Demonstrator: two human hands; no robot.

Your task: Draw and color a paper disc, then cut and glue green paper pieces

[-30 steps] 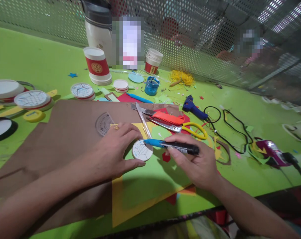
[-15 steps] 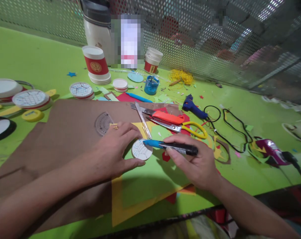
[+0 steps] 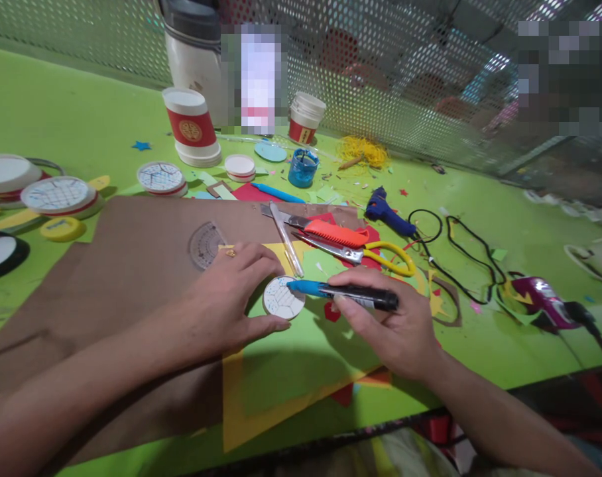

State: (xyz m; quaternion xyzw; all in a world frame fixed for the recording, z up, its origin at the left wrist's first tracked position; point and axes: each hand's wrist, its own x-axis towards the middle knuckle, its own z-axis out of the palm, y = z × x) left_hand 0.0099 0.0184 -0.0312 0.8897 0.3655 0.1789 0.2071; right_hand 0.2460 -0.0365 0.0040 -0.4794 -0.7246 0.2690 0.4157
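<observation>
A small white round disc [image 3: 284, 299] with dark drawn lines and blue dots lies on the green paper [image 3: 301, 371]. My left hand [image 3: 234, 288] steadies it from the left, thumb along the near edge and fingers at the far edge. A marker pen [image 3: 363, 295], black-bodied with a blue front end, is gripped in my right hand [image 3: 395, 324]. Its tip meets the upper right of the disc's face. Just beyond the disc are a clear-barrelled pen [image 3: 286, 240], scissors [image 3: 388, 255] with yellow handles and an orange utility knife [image 3: 335, 233].
Brown cardboard [image 3: 146, 252] carries a protractor [image 3: 207, 245]. Behind stand a blue paint jar [image 3: 303, 168], a red-and-white cup [image 3: 189, 126] and patterned discs [image 3: 162, 177]. A blue glue gun [image 3: 388, 212] with a black cord lies right, near a purple device [image 3: 544, 303].
The marker's tip has shifted very slightly right and down on the disc. My left hand and the disc stay nearly in place.
</observation>
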